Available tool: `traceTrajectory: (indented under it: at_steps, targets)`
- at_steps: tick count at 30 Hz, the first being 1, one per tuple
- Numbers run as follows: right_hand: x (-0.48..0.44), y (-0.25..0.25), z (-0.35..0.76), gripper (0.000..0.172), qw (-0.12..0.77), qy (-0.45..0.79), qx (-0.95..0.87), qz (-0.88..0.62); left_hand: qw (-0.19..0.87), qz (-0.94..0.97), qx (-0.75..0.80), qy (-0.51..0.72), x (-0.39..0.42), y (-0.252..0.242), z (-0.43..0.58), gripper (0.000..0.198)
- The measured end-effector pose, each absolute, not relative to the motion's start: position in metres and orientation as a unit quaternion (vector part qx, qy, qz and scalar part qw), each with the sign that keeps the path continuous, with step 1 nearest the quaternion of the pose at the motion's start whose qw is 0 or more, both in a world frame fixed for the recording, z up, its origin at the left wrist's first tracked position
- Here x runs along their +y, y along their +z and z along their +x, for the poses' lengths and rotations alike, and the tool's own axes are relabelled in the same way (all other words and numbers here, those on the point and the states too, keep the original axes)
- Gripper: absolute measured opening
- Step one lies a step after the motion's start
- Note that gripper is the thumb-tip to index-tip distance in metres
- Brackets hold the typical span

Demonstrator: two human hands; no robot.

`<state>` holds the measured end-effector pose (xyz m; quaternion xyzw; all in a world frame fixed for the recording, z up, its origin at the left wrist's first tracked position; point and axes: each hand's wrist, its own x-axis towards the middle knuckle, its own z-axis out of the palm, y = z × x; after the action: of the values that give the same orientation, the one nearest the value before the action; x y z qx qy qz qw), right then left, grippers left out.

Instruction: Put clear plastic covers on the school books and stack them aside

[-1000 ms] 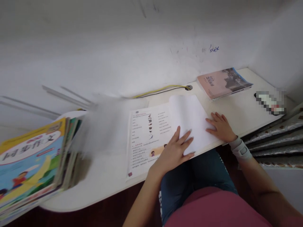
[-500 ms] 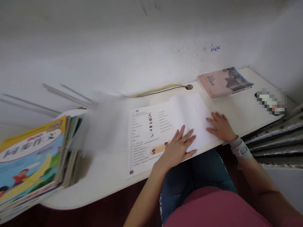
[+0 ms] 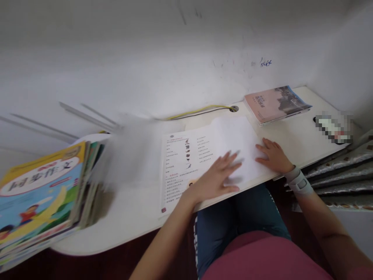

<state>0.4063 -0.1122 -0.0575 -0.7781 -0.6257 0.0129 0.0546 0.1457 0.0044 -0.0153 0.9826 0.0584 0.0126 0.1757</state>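
A printed worksheet (image 3: 176, 167) with text lines and small pictures lies on the white desk. Over its right part is a blank white sheet (image 3: 237, 132); whether it is a separate sheet or a folded page I cannot tell. My left hand (image 3: 221, 175), slightly blurred, lies across the lower middle of the paper with its fingers spread. At the blank sheet's right edge rests my right hand (image 3: 272, 154), fingers apart and a light band (image 3: 300, 182) on the wrist. Neither hand grips anything.
A stack of colourful books (image 3: 40, 198) stands at the left of the desk (image 3: 128, 221). More books (image 3: 276, 103) lie at the back right, near a phone-like object (image 3: 332, 128), partly pixelated. A yellow cable (image 3: 198, 109) runs into a desk hole. Folded quilted fabric (image 3: 344, 175) hangs at right.
My left hand has shifted slightly left and lower over the paper, covering more of the printed picture. My right hand stays nearly in place. The view has moved a little.
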Motion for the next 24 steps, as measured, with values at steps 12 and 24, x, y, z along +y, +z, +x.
traceTrajectory:
  at_steps: [12,24]
  targets:
    - [-0.097,-0.056,0.419,0.066,0.02,-0.008,-0.609,-0.793,0.245,0.823,0.467,0.209,0.165,-0.03,0.242,0.038]
    - [-0.096,-0.059,0.417,0.071,0.03,-0.004,-0.615,-0.788,0.256,0.784,0.511,0.241,0.182,-0.046,0.274,0.01]
